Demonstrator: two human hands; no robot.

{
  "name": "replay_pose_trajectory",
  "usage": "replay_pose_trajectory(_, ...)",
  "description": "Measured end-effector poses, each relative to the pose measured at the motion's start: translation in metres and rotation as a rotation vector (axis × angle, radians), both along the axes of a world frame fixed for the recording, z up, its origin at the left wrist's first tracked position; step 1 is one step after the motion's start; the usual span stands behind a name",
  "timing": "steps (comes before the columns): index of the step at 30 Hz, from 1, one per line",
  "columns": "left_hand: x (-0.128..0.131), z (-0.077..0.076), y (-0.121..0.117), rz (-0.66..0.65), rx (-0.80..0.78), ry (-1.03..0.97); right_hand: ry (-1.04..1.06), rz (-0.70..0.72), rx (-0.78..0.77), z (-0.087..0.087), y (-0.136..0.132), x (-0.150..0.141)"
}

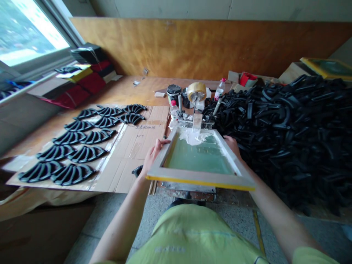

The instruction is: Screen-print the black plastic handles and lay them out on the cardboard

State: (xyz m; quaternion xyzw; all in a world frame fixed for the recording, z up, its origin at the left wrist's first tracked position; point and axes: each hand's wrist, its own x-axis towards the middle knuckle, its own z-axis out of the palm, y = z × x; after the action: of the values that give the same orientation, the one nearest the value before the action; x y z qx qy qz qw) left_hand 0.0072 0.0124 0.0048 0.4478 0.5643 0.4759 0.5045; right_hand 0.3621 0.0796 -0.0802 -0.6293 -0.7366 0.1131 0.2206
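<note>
A screen printing frame [189, 175] with a pale border, a yellow front edge and greenish mesh sits tilted in front of me. Its left side is gripped by my left hand [153, 153], thumb and fingers closed at the edge. My right hand [233, 145] holds the opposite side, its fingers partly hidden by the frame. White paste [195, 138] is smeared on the far end of the mesh. Beyond that stands a clamp stand [205, 124] at the frame's back edge. A dark piece [137, 170] shows beside my left wrist, mostly covered.
Black fan-shaped plastic parts [74, 174] lie in rows on cardboard [121, 157] to the left. A large heap of black parts [288, 135] fills the right. Behind the stand are a paint tub [174, 93], a tape roll [196, 91] and a pink-capped bottle [220, 89].
</note>
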Motion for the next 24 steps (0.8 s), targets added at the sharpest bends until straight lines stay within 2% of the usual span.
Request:
replay_pose_trajectory(2,-0.005,-0.029,-0.018,-0.048,-0.119,0.035,0.041,-0.043,0.122,0.016,0.017,-0.003)
replay_pose_trajectory(5,-0.006,-0.073,-0.033,-0.039,-0.198,0.029,0.028,0.078,0.282,0.037,0.044,-0.043)
replay_pose_trajectory(7,-0.004,-0.097,-0.035,-0.029,-0.212,0.036,-0.081,0.178,0.234,0.046,0.058,-0.077)
replay_pose_trajectory(10,-0.004,-0.119,-0.031,-0.027,-0.195,0.083,-0.258,0.248,0.029,0.046,0.059,-0.112)
replay_pose_trajectory(13,-0.007,-0.130,-0.029,-0.040,-0.201,0.094,-0.364,0.312,-0.026,0.037,0.034,-0.119)
replay_pose_trajectory(17,-0.009,-0.137,-0.029,-0.066,-0.226,0.059,-0.381,0.603,0.056,0.034,-0.002,-0.103)
replay_pose_trajectory(20,-0.008,-0.135,-0.030,-0.059,-0.225,0.045,-0.319,0.764,0.037,0.040,-0.005,-0.092)
replay_pose_trajectory(24,-0.008,-0.130,-0.030,-0.073,-0.215,0.029,-0.233,0.631,0.084,0.033,0.002,-0.090)
